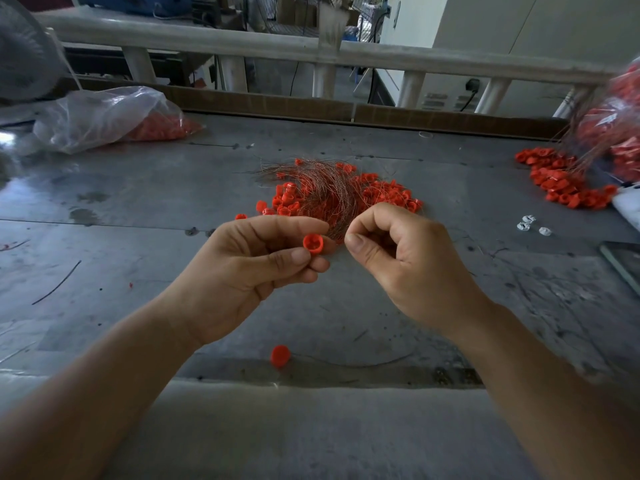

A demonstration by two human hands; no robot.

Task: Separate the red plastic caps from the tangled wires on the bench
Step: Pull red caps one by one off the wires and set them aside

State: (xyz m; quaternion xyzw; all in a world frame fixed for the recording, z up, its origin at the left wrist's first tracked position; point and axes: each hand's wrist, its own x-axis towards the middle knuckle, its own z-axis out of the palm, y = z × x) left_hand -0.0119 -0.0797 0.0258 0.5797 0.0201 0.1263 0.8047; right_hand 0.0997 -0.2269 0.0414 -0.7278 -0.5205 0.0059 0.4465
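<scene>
Desk (138,209) of scuffed grey metal fills the view. At its left a clear bag (104,116) half veils red caps inside; at the right edge a second bag (620,126), blurred and cut off, lies by a spilled heap (561,181) of caps. Mid-desk, tangled wires (325,188) lie over a pile of red caps (391,195). The left hand (249,265) holds one held cap (313,244) in a narrow grip, thumb against fingers. The right hand (408,265) pinches thumb to forefinger at the tangle's near tip; the strand is too fine to see. A loose cap (280,355) lies near the desk's front edge. Small white bits (526,225) are unclear.
</scene>
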